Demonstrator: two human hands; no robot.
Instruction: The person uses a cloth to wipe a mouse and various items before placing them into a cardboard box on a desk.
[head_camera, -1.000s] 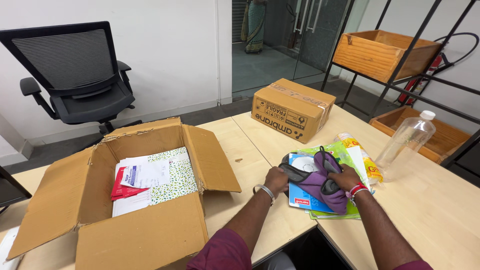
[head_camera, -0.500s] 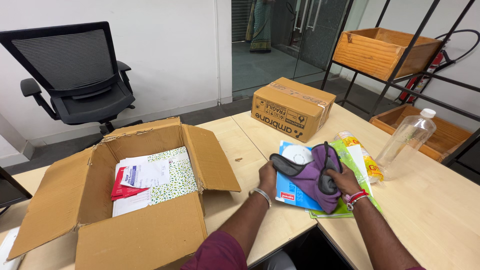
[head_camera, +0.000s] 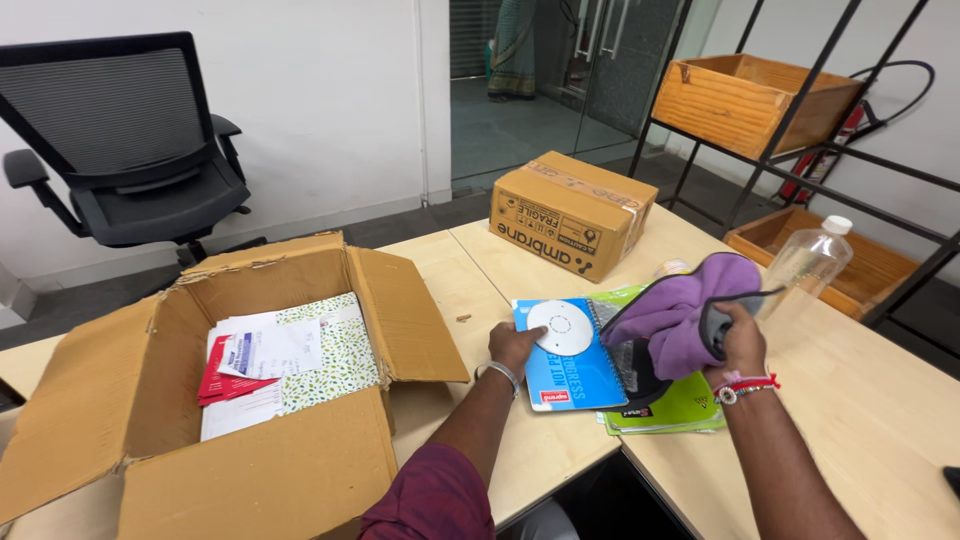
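I see right hand (head_camera: 738, 338) gripping purple cloth (head_camera: 680, 310) above blue notebook (head_camera: 570, 355); left hand (head_camera: 515, 345) flat, fingers spread, on notebook's left edge.

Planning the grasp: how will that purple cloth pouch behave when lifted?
Likely floppy: the purple pouch droops and folds around the right hand. Probably light, since one hand lifts it. Soft fabric, so unlikely to roll or break.
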